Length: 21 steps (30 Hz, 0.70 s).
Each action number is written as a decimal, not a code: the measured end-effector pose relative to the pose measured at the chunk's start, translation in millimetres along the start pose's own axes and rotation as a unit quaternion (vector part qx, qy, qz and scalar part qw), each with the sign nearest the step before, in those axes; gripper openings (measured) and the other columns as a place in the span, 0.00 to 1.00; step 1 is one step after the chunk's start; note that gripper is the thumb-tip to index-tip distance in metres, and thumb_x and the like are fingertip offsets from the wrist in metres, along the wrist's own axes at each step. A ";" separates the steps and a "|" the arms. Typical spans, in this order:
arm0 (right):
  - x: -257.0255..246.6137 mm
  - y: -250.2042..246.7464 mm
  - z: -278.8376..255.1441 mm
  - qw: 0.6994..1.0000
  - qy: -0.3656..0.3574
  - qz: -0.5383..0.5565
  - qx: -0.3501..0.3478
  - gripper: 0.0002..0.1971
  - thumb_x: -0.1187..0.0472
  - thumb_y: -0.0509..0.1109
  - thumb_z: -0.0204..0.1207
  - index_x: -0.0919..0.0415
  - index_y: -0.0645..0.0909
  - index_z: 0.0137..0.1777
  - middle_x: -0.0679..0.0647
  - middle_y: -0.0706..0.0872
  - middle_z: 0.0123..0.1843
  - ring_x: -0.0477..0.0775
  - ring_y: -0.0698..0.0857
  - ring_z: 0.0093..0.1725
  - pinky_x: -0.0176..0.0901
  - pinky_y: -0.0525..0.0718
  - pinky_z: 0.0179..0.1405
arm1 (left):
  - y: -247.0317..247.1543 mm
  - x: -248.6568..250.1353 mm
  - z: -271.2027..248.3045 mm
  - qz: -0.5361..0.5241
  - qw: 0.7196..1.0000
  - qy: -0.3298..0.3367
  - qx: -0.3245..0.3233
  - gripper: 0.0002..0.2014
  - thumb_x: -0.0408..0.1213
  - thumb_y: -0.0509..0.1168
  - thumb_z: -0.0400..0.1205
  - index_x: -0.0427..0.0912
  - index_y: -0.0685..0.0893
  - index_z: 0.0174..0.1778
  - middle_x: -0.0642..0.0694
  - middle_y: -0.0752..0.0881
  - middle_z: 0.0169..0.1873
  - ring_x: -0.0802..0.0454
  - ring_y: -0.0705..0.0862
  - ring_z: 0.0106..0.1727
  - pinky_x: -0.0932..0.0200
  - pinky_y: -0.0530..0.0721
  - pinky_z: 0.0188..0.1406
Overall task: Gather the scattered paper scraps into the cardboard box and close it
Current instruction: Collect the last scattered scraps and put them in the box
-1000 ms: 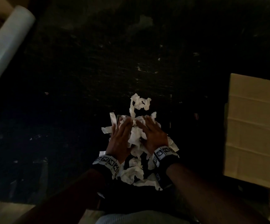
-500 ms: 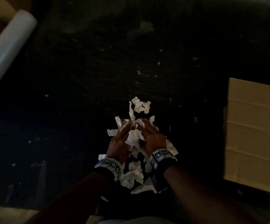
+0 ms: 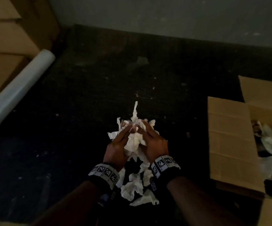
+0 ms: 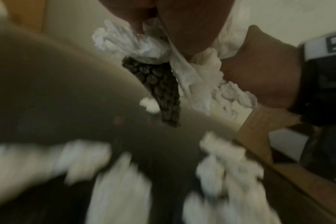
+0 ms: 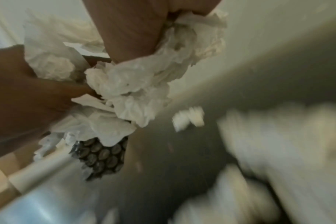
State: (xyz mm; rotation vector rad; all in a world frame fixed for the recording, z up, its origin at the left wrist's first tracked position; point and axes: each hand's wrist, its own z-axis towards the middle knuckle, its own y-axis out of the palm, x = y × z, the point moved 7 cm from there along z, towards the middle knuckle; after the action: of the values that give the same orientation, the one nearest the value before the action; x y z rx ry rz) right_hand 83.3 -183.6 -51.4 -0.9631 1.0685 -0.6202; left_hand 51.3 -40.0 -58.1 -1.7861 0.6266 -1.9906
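Both hands cup a bundle of white paper scraps [image 3: 134,141] between them, raised off the dark floor. My left hand [image 3: 119,141] grips its left side and my right hand [image 3: 153,139] grips its right side. One long strip sticks up from the top. A dark piece of bubble wrap [image 4: 157,87] hangs under the bundle [image 4: 194,78], also seen as bubble wrap [image 5: 102,157] in the right wrist view. More loose scraps [image 3: 137,185] lie on the floor below my wrists. The open cardboard box [image 3: 229,144] stands to the right, with scraps inside [image 3: 270,144].
A roll of clear plastic film [image 3: 18,90] lies at the left against stacked cardboard boxes [image 3: 6,35]. A grey wall [image 3: 164,17] closes the far side. The box's flap [image 3: 262,90] stands open at the back right.
The hands squeezed the scraps together and lifted the bundle off the floor. The head view tilted up, so the wall and the inside of the box came into sight.
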 end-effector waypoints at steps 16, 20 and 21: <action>9.7 -246.5 3.1 0.986 0.001 -0.045 0.159 0.26 0.51 0.72 0.77 0.45 0.77 0.77 0.50 0.75 0.81 0.63 0.89 0.58 0.57 0.88 0.51 | -19.7 237.1 55.7 0.103 0.962 0.232 0.098 0.27 0.40 0.65 0.82 0.44 0.76 0.80 0.47 0.73 0.81 0.56 0.73 0.80 0.67 0.69 0.79; 62.6 -308.1 -38.0 0.982 0.053 -0.073 0.165 0.24 0.48 0.71 0.79 0.44 0.78 0.75 0.49 0.78 0.78 0.61 0.88 0.60 0.55 0.86 0.55 | 49.6 295.8 69.0 0.117 0.955 0.266 0.059 0.26 0.39 0.68 0.85 0.44 0.74 0.81 0.44 0.73 0.81 0.53 0.74 0.78 0.80 0.57 0.76; 78.2 -322.5 -50.0 0.980 0.070 -0.086 0.165 0.23 0.48 0.71 0.79 0.43 0.78 0.75 0.48 0.78 0.78 0.61 0.88 0.59 0.54 0.86 0.54 | 70.7 309.9 71.4 0.115 0.955 0.271 0.043 0.27 0.39 0.68 0.85 0.44 0.74 0.81 0.44 0.73 0.81 0.52 0.75 0.79 0.79 0.57 0.77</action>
State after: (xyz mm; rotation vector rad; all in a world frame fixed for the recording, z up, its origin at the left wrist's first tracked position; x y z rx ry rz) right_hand 73.8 -415.2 191.2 -0.7342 0.9720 -0.9873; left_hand 87.8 -277.8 161.6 -1.0479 0.8487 -2.2990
